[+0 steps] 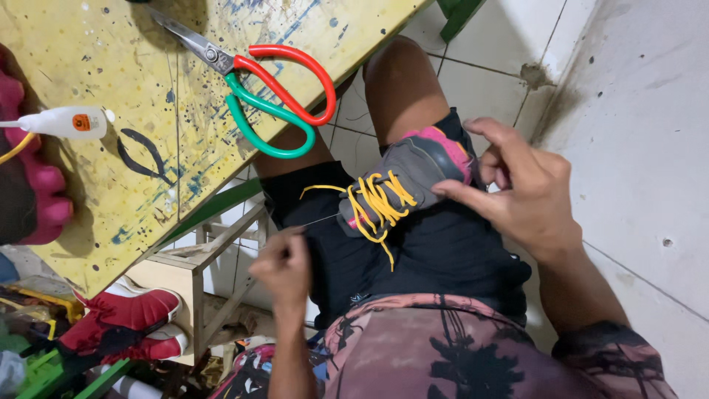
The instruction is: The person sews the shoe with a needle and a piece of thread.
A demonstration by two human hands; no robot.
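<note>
Grey-pink shoe (413, 174) with yellow laces (377, 203) lies on the lap at frame centre, long axis running lower left to upper right. Right hand (528, 188) sits just right of it, fingers loose, index fingertip touching the shoe's side. Left hand (284, 266), lower left, is clenched on a thin thread (319, 220) stretched toward the shoe; scissors (258, 81) lie on the yellow table (111, 192), upper left.

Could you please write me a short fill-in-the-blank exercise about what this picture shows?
1. The grey and pink shoe on the lap has laces coloured ____.
2. The scissors on the yellow table have one red handle and one ____ handle.
3. The left hand pulls a thin ____ from the shoe.
4. The right hand touches the ____.

Missing words: yellow; green; thread; shoe
</note>
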